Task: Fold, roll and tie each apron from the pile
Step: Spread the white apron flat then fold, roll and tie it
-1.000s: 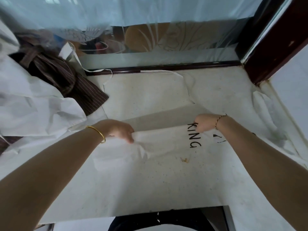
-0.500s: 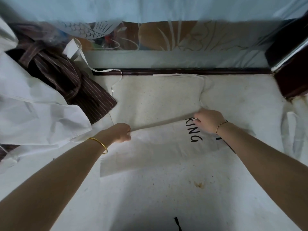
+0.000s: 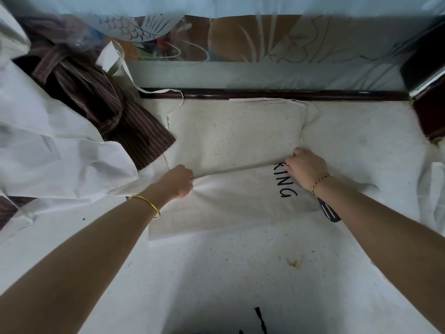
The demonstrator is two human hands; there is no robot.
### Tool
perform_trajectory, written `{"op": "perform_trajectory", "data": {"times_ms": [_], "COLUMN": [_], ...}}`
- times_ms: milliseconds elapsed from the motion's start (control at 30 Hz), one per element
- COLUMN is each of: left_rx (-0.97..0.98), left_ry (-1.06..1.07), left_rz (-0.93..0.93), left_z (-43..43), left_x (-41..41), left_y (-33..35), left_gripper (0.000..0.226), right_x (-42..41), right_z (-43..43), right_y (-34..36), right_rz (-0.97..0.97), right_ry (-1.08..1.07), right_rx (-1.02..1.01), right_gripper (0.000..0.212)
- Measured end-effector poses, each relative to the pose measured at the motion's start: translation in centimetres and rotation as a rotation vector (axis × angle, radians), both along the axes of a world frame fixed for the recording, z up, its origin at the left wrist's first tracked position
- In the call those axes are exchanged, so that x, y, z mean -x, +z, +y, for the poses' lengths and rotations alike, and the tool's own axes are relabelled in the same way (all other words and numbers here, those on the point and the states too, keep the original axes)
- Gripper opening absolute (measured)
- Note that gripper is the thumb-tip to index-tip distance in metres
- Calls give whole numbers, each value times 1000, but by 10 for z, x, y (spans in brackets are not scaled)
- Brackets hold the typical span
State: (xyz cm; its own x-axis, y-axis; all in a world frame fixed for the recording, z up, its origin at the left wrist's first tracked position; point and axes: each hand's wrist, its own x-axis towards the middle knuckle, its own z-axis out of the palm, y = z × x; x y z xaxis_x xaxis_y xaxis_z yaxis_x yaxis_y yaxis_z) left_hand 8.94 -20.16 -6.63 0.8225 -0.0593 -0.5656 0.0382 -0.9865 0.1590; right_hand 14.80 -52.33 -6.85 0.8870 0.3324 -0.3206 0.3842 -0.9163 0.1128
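Note:
A cream apron [image 3: 231, 138] lies spread flat in front of me, with black letters "KING" [image 3: 285, 183] printed on a flap folded up over it. My left hand [image 3: 179, 180] grips the left end of that flap's far edge. At the right end of the same edge, beside the letters, my right hand [image 3: 304, 168] pinches the cloth. The apron's thin straps [image 3: 307, 109] trail at the far side near a dark wooden rail.
A pile of white aprons [image 3: 55, 153] and a brown striped one [image 3: 101, 109] lies at the left. A dark wooden rail [image 3: 277, 94] and a patterned glass panel [image 3: 240, 37] bound the far side. A dark post [image 3: 428, 109] stands at the right corner.
Both hands have carried the flap's edge away from me, laying it further up over the apron. More of the lettering shows, and the view has tilted down and forward.

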Motion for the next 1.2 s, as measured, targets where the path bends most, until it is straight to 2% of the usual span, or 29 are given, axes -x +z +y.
{"op": "perform_trajectory", "data": {"times_ms": [133,300,467,567,633,667,733,833,933,1000,1067,1133,1167,1200], "left_rx": [-17,-19,-40,-198,-396,-421,-251,46,43,14,-5,-27,-35,-42], "left_ry": [54,128,28,-34,-176,-245,-370,-522,-590,-576,-554,-566,-581,-598], "left_rz": [-62,-158,-65,-56,-159,-227,-294,-168,-96,-94,-98,-89,-78,-62], "left_z": [1,-2,-6,-12,-34,-48,-94,-173,-225,-242,-250,-253,-254,-255], "left_x": [2,2,1,2,3,4,9,24,33,36,38,37,36,34], "left_y": [-3,-6,-2,5,15,20,25,21,9,5,3,0,0,-1], "left_gripper": [10,25,17,28,39,43,40,34,39,44,49,53,56,57], "right_x": [-13,-7,2,28,48,54,68,98,133,158,181,204,214,222], "right_z": [11,12,2,-2,-7,-7,-16,-47,-91,-116,-126,-122,-115,-106], "right_y": [1,-7,-2,2,6,7,15,28,40,43,41,36,33,30], "right_rz": [5,-83,34,136,116,89,-3,-231,-327,-272,-179,-7,95,181], "right_ry": [-27,-4,-7,-21,-60,-94,-193,-382,-649,-787,-821,-827,-826,-817], "right_rx": [38,-31,42,34,-53,-123,-290,-532,-608,-574,-583,-616,-625,-637], "right_gripper": [31,22,23,24,27,29,29,20,21,17,13,6,11,26]}}
